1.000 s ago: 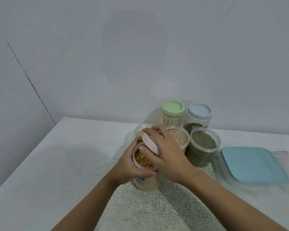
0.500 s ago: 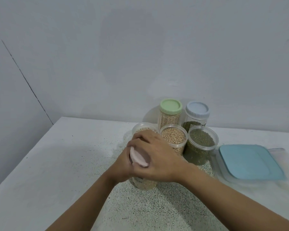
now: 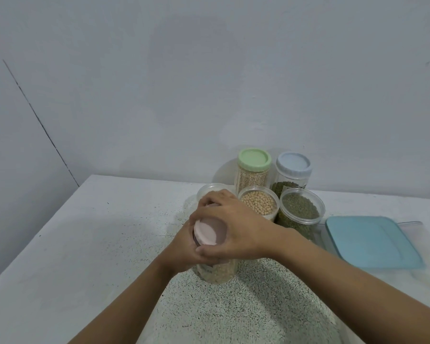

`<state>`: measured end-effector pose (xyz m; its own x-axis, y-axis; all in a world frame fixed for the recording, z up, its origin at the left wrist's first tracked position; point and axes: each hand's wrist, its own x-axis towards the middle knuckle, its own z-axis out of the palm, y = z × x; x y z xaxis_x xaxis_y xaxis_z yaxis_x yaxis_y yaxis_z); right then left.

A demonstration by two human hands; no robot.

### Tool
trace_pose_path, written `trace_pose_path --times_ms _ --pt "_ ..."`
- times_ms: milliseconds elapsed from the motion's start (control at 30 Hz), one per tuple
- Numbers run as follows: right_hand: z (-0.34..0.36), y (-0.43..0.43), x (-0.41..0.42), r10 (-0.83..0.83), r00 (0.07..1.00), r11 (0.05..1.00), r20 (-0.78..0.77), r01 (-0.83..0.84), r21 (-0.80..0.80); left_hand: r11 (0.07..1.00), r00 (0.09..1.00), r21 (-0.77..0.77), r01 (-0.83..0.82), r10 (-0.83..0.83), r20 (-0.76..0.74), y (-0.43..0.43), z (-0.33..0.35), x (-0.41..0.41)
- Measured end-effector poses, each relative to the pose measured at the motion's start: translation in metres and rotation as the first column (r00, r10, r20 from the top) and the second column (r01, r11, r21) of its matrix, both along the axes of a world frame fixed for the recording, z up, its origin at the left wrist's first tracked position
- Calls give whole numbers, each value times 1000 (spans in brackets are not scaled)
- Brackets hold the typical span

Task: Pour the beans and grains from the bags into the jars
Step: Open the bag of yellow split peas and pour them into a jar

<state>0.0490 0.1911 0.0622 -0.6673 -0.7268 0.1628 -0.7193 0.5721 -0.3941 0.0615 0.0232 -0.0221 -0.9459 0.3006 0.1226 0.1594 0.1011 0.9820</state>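
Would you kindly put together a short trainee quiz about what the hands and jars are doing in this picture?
1. True or false: the jar of pale round beans stands open, with no lid on it.
2. Multiple choice: what colour is the lid that the right hand grips? A green, B pink, C blue.
3. Short answer: which hand holds the front jar by its body?

Key: 1 true; 2 B; 3 the left hand.
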Motion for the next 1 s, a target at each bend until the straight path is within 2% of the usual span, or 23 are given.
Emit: trace_pose_path --times_ms 200,400,700,1000 --pt "12 -7 3 -58 992 974 -115 82 212 1000 1000 -11 13 -13 29 1 1 1" --pt "44 3 -2 0 999 934 51 -18 356 999 999 -41 -9 10 37 1 1 1" --pt "53 -1 -7 55 990 934 129 -97 343 999 1000 -28 -22 23 15 2 5 3" --pt "45 -7 -4 -135 991 922 4 124 366 998 999 55 0 -3 54 1 0 1"
